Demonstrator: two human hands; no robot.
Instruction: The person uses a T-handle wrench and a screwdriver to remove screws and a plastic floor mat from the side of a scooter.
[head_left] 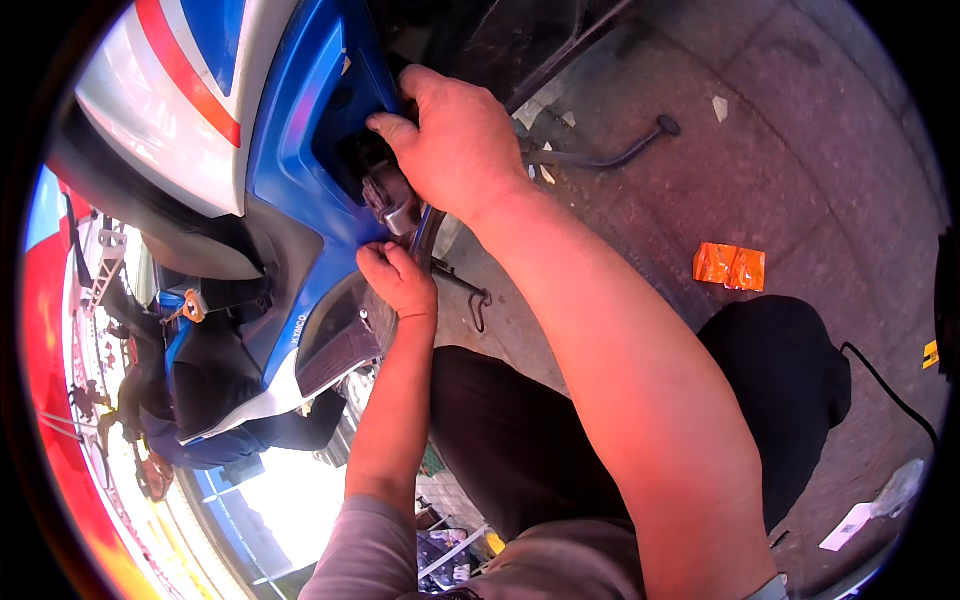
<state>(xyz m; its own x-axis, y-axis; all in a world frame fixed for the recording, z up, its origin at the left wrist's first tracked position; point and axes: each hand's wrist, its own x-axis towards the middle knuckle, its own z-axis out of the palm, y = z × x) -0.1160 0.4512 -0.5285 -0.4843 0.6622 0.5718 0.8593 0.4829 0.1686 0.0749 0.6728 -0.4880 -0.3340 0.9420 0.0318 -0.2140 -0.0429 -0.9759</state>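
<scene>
Currently working, hands apart, at a scooter's (288, 238) blue panel (285, 130), with right hand (452, 140) beyond and left hand (404, 282) nearer than a grey part (403, 214); cannot tell exact grip.

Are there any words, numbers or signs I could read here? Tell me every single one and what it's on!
Scooter: one short, pale word in capitals on its blue side; I won't copy it out.
Orange wrapper on the ground: any print is too small to read.
Yellow label at the far right: dark marks, too small to read.
Pale card, lower right: any print is too blurred to read.
</scene>
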